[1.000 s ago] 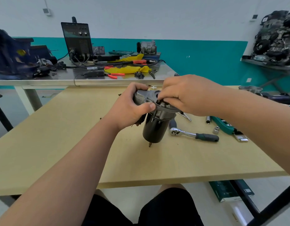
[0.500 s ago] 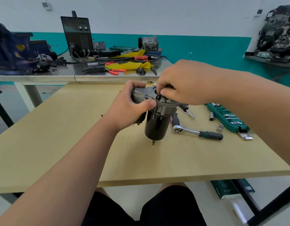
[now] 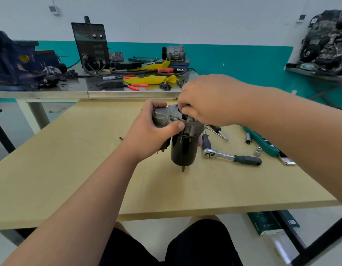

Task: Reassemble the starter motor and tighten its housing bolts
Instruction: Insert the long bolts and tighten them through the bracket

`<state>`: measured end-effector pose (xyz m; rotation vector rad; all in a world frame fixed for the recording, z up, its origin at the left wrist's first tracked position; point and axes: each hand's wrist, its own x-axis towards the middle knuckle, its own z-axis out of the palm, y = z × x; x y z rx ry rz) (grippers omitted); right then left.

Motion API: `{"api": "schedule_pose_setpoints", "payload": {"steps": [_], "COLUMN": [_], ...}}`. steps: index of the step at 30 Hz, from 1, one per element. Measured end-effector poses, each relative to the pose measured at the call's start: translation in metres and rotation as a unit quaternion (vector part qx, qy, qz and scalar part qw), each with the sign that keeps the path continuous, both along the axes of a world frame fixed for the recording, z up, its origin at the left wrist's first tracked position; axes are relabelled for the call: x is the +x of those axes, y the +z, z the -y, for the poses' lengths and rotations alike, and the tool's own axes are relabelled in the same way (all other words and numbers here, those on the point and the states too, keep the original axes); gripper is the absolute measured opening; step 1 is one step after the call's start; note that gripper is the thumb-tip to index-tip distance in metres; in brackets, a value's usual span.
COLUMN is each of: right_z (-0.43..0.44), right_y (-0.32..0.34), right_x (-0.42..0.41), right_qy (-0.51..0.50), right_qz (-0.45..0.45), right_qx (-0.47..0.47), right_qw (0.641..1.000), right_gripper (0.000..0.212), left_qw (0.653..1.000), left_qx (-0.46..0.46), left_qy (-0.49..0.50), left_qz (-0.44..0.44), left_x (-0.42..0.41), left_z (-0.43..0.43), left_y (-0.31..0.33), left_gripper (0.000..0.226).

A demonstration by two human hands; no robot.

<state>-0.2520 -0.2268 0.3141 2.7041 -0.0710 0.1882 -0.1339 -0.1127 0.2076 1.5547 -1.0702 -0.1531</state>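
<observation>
Left hand (image 3: pixel 149 131) still grips the starter motor (image 3: pixel 183 150) upright mid-table, right hand (image 3: pixel 206 100) has shifted to pinch a housing bolt (image 3: pixel 184 117) at its top, hand-threading, I'd say, before the ratchet (image 3: pixel 224 156).

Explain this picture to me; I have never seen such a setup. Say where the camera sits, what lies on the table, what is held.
No machine here: a person works bare-handed, filmed by a camera worn on their head, looking down. The left hand grips the silver top of a starter motor, held upright on the wooden table. The right hand pinches a small dark part on that top, possibly a bolt. Beside the motor lie a ratchet wrench, a loose socket and a green socket case.
</observation>
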Motion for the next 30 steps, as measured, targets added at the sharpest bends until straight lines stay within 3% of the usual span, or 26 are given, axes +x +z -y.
{"api": "schedule_pose_setpoints", "payload": {"steps": [14,30], "right_z": [0.014,-0.004], "right_y": [-0.005,-0.006], "right_x": [0.001,-0.007], "right_qy": [0.136,-0.001], "right_qz": [0.010,0.016], "right_qx": [-0.022,0.014], "right_qw": [0.990,1.000], "right_gripper": [0.030,0.026], "left_qw": [0.999,0.997], "left_qx": [0.028,0.016], "left_qy": [0.005,0.055], "left_qz": [-0.023,-0.042], "left_x": [0.008,-0.009], "left_z": [0.004,0.012], "left_y": [0.004,0.004], "left_gripper": [0.054,0.061]}}
